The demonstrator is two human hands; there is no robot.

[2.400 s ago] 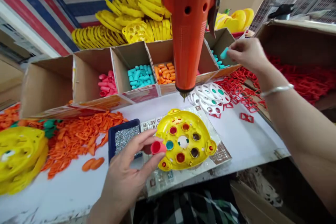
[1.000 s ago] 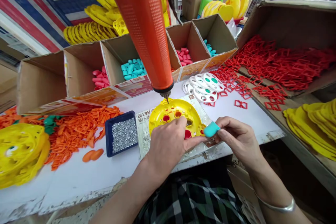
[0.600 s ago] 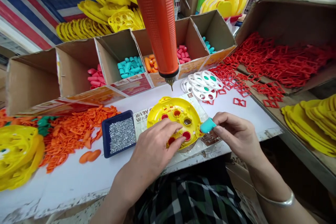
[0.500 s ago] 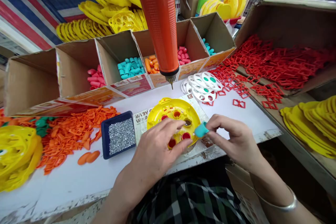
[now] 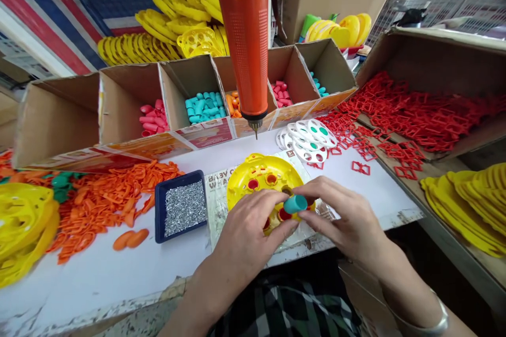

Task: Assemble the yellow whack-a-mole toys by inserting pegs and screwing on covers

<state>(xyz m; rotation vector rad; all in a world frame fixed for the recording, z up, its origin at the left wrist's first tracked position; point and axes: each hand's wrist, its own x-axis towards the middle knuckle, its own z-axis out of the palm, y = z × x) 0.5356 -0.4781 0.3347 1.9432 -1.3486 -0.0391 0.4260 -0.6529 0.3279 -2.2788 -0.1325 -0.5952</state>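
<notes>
A yellow round plastic shell (image 5: 241,174) with several round holes, some lined in red or orange, lies in front of me on a printed sheet (image 5: 216,205). Above its near right part, my right hand (image 5: 348,216) pinches a small teal plastic cup (image 5: 295,204) between thumb and forefinger. My left hand (image 5: 249,224) is over the shell's near left side, thumb and forefinger apart. Its forefinger tip reaches the cup's left end; whether it grips cannot be made out. Over the shell's far edge hangs an orange electric screwdriver (image 5: 249,52), bit downward.
A blue tray (image 5: 160,210) of screws stands left of the sheet, beside heaped orange parts (image 5: 106,200). Behind runs a divided cardboard box (image 5: 134,142) with pink, teal and orange pieces. White discs (image 5: 306,139), red frames (image 5: 427,110) and yellow panels (image 5: 466,205) are on the right.
My right hand has brought the teal cup left, over the shell and against my left fingertips, and the cup has turned. The whole view has shifted slightly.
</notes>
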